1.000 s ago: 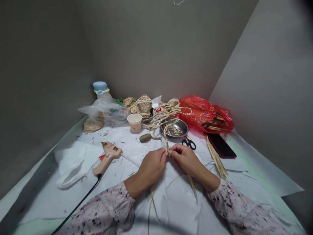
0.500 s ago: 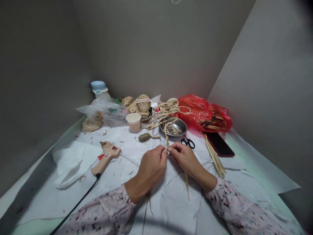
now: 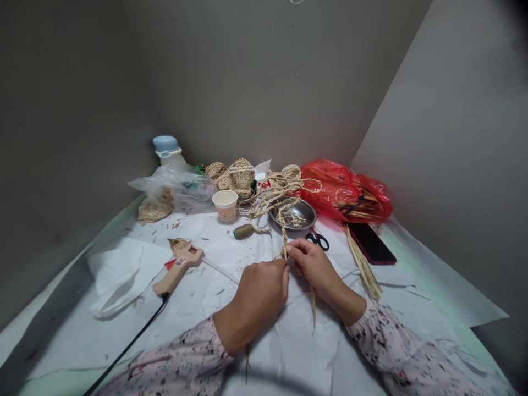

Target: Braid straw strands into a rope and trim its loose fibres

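A tan braided straw cord (image 3: 284,231) runs from a loose heap over a steel bowl (image 3: 307,213) down to my hands. My right hand (image 3: 311,264) pinches the braid's lower end between thumb and fingertips, and a loose straw strand (image 3: 313,308) hangs below it. Just below and left, my left hand (image 3: 262,289) is closed on the strands at the braid's end; its fingertips are mostly hidden behind the back of the hand. Another thin strand shows under the left wrist. Black-handled scissors (image 3: 317,241) lie just beyond my right hand.
A tan glue gun (image 3: 179,267) with a black cable lies left, near crumpled white paper (image 3: 117,269). Behind stand a paper cup (image 3: 225,206), a green thread spool (image 3: 243,231) and woven pieces (image 3: 241,175). A red bag (image 3: 330,187), phone (image 3: 373,243) and straw bundle (image 3: 363,264) lie right.
My left hand has moved down and to the right, drawing a strand away from the braid. The right hand stays nearly in place, still pinching the cord.
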`<state>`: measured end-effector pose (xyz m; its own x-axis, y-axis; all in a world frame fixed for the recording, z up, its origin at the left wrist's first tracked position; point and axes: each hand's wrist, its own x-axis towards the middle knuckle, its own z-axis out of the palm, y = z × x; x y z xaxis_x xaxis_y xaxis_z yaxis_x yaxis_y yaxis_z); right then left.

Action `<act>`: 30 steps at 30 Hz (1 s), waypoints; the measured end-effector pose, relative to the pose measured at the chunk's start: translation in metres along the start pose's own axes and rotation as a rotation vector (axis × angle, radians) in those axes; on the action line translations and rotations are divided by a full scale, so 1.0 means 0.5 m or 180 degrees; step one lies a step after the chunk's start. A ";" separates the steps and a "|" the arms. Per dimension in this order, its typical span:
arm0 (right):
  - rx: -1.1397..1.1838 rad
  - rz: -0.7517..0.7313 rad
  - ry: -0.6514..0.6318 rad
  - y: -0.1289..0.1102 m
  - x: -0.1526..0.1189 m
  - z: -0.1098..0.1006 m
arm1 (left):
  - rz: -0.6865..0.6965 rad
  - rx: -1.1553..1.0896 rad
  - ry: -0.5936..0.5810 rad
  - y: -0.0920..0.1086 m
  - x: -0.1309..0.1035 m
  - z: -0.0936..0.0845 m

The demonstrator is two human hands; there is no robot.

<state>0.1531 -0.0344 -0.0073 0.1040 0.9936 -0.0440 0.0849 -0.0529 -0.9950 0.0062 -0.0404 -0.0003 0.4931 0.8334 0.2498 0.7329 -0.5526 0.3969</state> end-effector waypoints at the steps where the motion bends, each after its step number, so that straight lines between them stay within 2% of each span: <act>1: 0.0020 0.0018 -0.0009 0.000 -0.001 0.000 | -0.0003 0.0091 -0.0067 0.002 0.000 -0.001; 8: 0.0243 0.0217 -0.0165 -0.006 -0.006 0.005 | -0.0041 0.0377 -0.0423 0.013 0.000 -0.015; 17: 0.0822 0.0365 -0.0430 0.007 0.001 0.007 | 0.0100 0.0106 -0.0325 0.009 0.002 -0.008; 24: 0.1028 0.0332 -0.0394 0.005 0.002 0.003 | -0.0020 -0.0326 -0.0329 0.004 0.004 -0.004; 27: 0.1062 0.0351 -0.0332 0.003 0.006 -0.006 | -0.0330 -0.0714 -0.0181 -0.002 0.015 -0.018; 30: 0.1051 0.0394 -0.0370 -0.002 0.007 -0.011 | -0.0612 -0.1088 0.0377 -0.014 0.028 -0.033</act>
<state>0.1585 -0.0314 -0.0059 -0.0214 0.9874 -0.1569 -0.2476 -0.1572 -0.9560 0.0005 -0.0247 0.0149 0.2903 0.9278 0.2343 0.5987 -0.3671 0.7119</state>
